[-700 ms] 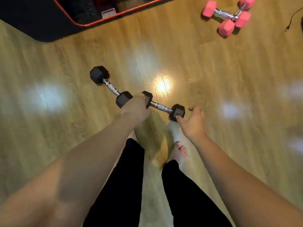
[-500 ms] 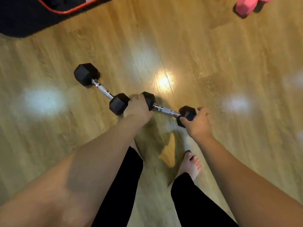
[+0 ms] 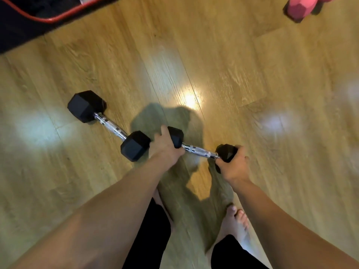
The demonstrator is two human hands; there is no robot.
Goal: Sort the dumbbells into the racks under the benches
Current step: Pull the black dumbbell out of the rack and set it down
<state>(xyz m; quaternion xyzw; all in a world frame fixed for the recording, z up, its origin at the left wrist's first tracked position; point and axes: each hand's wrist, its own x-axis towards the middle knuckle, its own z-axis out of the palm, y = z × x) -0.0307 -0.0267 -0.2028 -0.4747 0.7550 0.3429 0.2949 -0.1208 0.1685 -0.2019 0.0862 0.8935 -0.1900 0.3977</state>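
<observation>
Two black hex dumbbells with chrome handles are in view on the wooden floor. The nearer black dumbbell is held at both ends: my left hand clasps its left head and my right hand wraps its right head. Only its chrome bar and parts of the heads show. The other black dumbbell lies on the floor to the left, its near head right beside my left hand. A pink dumbbell pokes in at the top right edge.
A black mat with a red border fills the top left corner. My bare feet and black-trousered legs stand just below the hands. Wooden floor stretches between me and the pink dumbbell.
My right hand has gone from open beside the dumbbell's right head to closed around it. The view has shifted down and closer, so most of the pink dumbbells have left the frame.
</observation>
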